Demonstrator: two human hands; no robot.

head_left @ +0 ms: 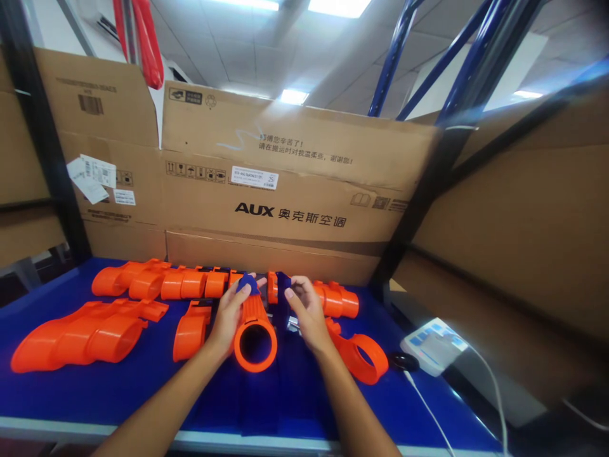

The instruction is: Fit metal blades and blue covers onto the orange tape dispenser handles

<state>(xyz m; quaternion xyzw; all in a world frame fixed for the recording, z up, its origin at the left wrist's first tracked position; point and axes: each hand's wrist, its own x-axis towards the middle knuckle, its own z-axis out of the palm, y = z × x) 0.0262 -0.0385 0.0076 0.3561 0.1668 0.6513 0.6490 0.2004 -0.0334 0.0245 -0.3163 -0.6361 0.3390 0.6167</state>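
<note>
My left hand (231, 312) is closed on an orange part (255, 339) with a round ring at its near end. At its far end, under my left thumb, is a small dark blue piece (248, 285). To the right, my right hand (307, 311) pinches another dark blue piece (284, 281) between thumb and fingers. The two hands are apart. A small metallic item (294, 325) lies just beside my right hand, partly hidden. Behind the hands stands a row of orange parts (193, 284).
More orange parts (90, 333) lie nested at the left of the blue table (157, 393). Another orange ring part (368, 358) is at the right, near a white device (434, 346) with a cable and a black object (404, 362). A cardboard wall (285, 190) stands behind.
</note>
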